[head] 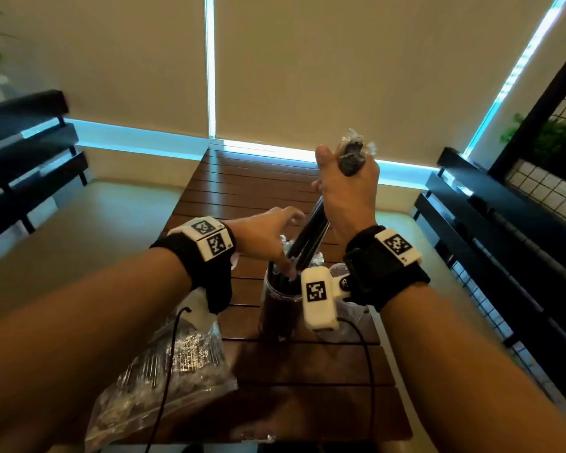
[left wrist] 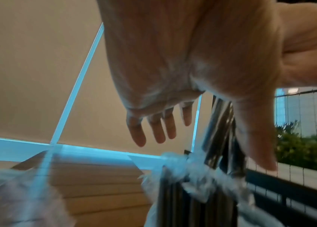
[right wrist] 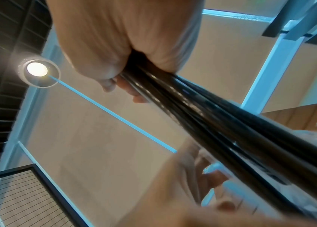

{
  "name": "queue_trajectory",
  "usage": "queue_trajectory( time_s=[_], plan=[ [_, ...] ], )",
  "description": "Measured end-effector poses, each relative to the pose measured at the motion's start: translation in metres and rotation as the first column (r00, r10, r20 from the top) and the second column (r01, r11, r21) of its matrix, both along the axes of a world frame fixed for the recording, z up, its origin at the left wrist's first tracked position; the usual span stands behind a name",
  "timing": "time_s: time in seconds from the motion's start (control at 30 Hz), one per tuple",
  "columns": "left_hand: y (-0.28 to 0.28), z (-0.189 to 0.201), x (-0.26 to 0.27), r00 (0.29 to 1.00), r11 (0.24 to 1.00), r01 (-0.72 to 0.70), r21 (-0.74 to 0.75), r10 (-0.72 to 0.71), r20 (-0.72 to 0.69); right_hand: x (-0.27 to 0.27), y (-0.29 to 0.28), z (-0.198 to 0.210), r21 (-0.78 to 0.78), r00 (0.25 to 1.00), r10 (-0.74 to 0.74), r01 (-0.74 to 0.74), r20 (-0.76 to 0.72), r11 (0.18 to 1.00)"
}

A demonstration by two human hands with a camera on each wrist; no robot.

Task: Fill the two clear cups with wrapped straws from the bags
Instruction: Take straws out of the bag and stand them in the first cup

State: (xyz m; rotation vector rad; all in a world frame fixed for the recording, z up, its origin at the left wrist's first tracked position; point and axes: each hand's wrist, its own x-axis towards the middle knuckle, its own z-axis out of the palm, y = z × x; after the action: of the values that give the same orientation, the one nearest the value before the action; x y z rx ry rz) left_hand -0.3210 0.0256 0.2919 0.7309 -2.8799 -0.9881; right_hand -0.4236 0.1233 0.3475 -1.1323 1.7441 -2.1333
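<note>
No words, brand names or numbers can be read anywhere. The only signs are black-and-white square code patterns on the white blocks strapped to the left wrist [head: 208, 238] and the right wrist [head: 397, 245], and one more on the white camera housing [head: 317, 297] just below the right wrist. Tiny dark marks sit beside those patterns, too small to make out.

I seem to be in a café-like seating corner: a brown slatted wooden surface [head: 242, 188], black slatted benches [head: 30, 142] either side, beige roller blinds [head: 340, 70], green plants [head: 562, 135].
</note>
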Motion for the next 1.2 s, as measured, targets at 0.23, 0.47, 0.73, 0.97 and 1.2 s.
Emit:
queue_trajectory(
  time_s=[0.23,0.47,0.73,0.97,1.2],
  plan=[
    [-0.01,-0.051,-0.007,0.991,0.984,0.052,-0.169,-0.029,0.133,0.0,-0.01,-0.027,0.037,0.997,-0.062,0.064,-0.045,0.997],
    [-0.009,-0.071,-0.013,0.998,0.975,0.013,-0.221,0.003,0.068,-0.017,0.001,-0.01,-0.064,0.99,0.029,-0.021,0.135,0.998],
    [-0.012,-0.067,-0.022,1.0,0.977,-0.017,-0.21,0.015,-0.015,-0.034,-0.001,-0.038,0.03,0.998,0.024,-0.026,0.061,0.999],
    [-0.017,-0.064,-0.019,0.996,0.977,0.079,-0.2,-0.069,0.059,-0.026,-0.027,-0.064,-0.016,0.999,-0.014,0.013,-0.049,1.0],
    [-0.023,-0.065,-0.019,0.993,0.976,0.1,-0.194,-0.085,0.086,-0.017,-0.042,-0.068,-0.07,0.967,-0.04,0.023,-0.25,0.997]
  ],
)
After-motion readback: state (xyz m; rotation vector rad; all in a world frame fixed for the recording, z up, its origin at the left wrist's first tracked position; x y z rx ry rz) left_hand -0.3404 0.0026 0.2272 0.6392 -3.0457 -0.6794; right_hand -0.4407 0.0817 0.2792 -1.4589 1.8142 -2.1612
